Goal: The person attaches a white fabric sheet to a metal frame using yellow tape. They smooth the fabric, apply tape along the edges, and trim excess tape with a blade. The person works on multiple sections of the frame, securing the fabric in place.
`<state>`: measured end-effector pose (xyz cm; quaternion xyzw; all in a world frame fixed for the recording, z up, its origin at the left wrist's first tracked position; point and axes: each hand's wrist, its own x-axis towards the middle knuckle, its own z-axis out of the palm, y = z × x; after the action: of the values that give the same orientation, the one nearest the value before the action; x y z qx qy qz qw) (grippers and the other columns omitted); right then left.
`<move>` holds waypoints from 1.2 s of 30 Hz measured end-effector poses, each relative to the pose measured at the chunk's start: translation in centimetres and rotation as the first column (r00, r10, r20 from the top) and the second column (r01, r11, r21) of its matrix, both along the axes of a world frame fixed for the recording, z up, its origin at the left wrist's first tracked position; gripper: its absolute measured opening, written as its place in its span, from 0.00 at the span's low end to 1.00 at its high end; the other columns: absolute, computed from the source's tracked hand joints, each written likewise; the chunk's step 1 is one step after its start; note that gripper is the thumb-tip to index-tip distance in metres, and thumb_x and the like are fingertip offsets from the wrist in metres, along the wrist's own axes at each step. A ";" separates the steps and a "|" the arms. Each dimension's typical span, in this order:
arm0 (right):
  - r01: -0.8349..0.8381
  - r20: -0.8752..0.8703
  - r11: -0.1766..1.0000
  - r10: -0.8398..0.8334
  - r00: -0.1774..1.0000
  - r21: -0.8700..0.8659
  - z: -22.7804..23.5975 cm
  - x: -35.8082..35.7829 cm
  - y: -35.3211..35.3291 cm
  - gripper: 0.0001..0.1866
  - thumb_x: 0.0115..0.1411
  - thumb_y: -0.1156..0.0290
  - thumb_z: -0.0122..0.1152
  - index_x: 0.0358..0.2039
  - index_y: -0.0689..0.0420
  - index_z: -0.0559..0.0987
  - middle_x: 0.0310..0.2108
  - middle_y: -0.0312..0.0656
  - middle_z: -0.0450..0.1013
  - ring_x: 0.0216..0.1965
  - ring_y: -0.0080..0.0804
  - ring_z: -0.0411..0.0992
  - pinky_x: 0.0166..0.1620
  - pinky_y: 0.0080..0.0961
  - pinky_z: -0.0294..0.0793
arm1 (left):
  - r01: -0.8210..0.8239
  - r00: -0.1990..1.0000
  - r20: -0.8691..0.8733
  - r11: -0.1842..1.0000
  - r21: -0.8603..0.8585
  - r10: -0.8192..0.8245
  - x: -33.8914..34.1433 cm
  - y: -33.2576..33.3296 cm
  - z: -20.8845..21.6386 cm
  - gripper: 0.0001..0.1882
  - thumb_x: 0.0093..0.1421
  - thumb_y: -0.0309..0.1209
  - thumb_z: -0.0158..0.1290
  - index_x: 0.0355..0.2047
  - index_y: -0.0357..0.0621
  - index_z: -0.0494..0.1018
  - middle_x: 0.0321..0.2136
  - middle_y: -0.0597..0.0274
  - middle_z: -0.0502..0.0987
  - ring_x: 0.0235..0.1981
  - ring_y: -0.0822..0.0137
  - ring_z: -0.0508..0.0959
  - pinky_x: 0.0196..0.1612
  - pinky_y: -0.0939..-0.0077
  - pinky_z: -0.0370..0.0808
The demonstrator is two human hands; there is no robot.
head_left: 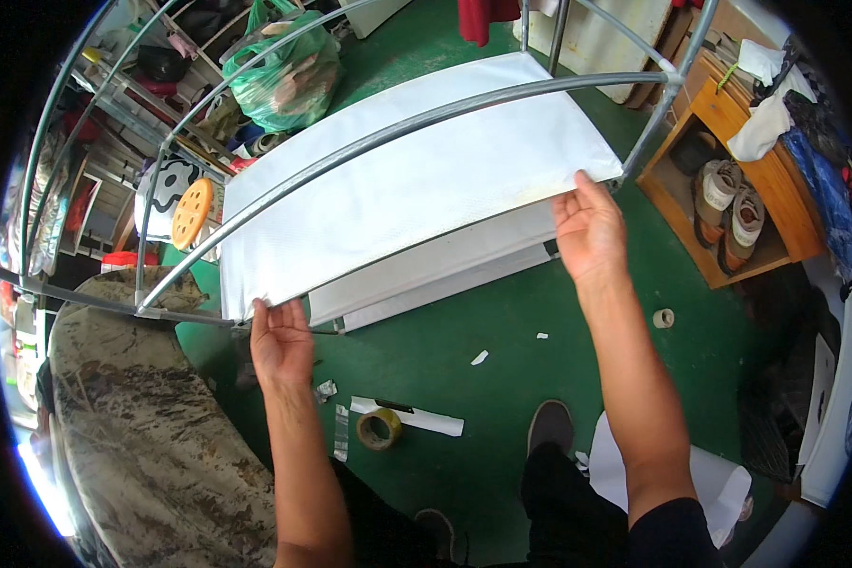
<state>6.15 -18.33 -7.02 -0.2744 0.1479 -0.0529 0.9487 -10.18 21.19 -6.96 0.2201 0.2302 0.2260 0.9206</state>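
A wide white sheet [398, 180] lies across a shelf level of a grey metal tube rack [417, 121], and its near edge runs between my two hands. My left hand [284, 348] grips the sheet's near left corner, thumb on top and fingers under the edge. At the near right corner, my right hand [592, 232] pinches the same edge, its thumb on the upper face and its fingers curled below. Beneath, lower white shelf layers [445, 267] show. Whether the sheet is paper or plastic I cannot tell.
On the green floor lie a tape roll [379, 429], a white strip [431, 421] and a smaller roll [664, 318]. A camouflage-patterned cover [133, 407] bulges at left. A wooden cabinet [719, 270] with shoes stands right. A green bag [284, 80] sits behind the rack.
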 end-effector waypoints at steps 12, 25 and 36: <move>0.029 -0.032 0.972 -0.022 0.999 0.233 0.9 1.6 -0.9 0.09 0.68 0.67 0.56 0.43 0.59 0.76 0.41 0.38 0.75 0.45 0.30 0.70 0.52 0.31 0.69 | -0.073 0.996 0.040 0.992 -0.099 0.077 -1.3 2.4 -0.4 0.10 0.69 0.33 0.50 0.44 0.38 0.73 0.39 0.59 0.79 0.41 0.64 0.78 0.46 0.66 0.76; -0.052 0.024 0.991 0.050 0.998 0.125 0.7 4.7 0.9 0.14 0.69 0.61 0.57 0.49 0.56 0.73 0.48 0.38 0.71 0.50 0.31 0.68 0.56 0.35 0.68 | -0.111 0.993 -0.036 0.991 -0.078 0.109 -1.9 -2.5 1.0 0.10 0.70 0.32 0.50 0.47 0.40 0.73 0.45 0.61 0.80 0.46 0.69 0.79 0.47 0.74 0.81; -0.273 -0.009 0.923 0.281 0.960 -0.273 1.0 -2.1 8.5 0.07 0.68 0.66 0.58 0.39 0.56 0.76 0.31 0.35 0.73 0.34 0.24 0.72 0.39 0.23 0.73 | -0.113 0.974 -0.203 0.993 -0.046 0.101 -3.3 -6.7 2.5 0.09 0.69 0.31 0.51 0.46 0.39 0.72 0.42 0.61 0.80 0.47 0.69 0.79 0.54 0.74 0.80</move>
<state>4.03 -9.78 -6.04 -0.4189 0.0845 0.0578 0.9022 -13.46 14.51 -4.42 0.2027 0.3397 0.2453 0.8851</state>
